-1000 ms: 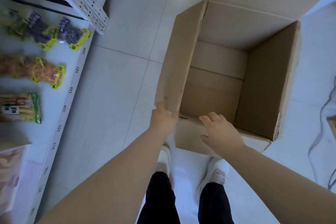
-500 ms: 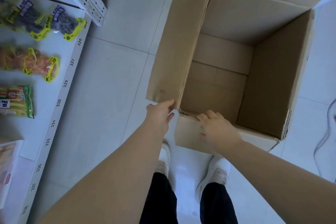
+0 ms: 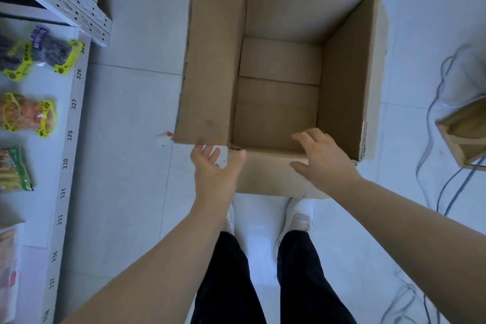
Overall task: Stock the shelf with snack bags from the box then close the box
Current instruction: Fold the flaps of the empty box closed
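Observation:
An open brown cardboard box (image 3: 347, 79) stands on the floor in front of my feet, with nothing inside it. Its left flap (image 3: 210, 60) stands up and the near flap (image 3: 265, 173) hangs toward me. My left hand (image 3: 214, 172) is spread open just under the left flap's near corner, holding nothing. My right hand (image 3: 322, 159) reaches over the near rim with relaxed fingers, resting at the near flap's fold. Snack bags lie on the white shelf (image 3: 68, 139) at left: a dark bag (image 3: 44, 51), an orange bag (image 3: 26, 114) and a green bag (image 3: 14, 168).
A perforated shelf upright (image 3: 60, 0) slants at the top left. Cables (image 3: 447, 118) trail across the floor at right beside a small wooden crate (image 3: 465, 134). Pale floor tiles lie between shelf and box.
My left hand let go of the left flap's corner and opened below it. My right hand lifted from the near flap's edge and spread over the rim. The view shifted closer above the box.

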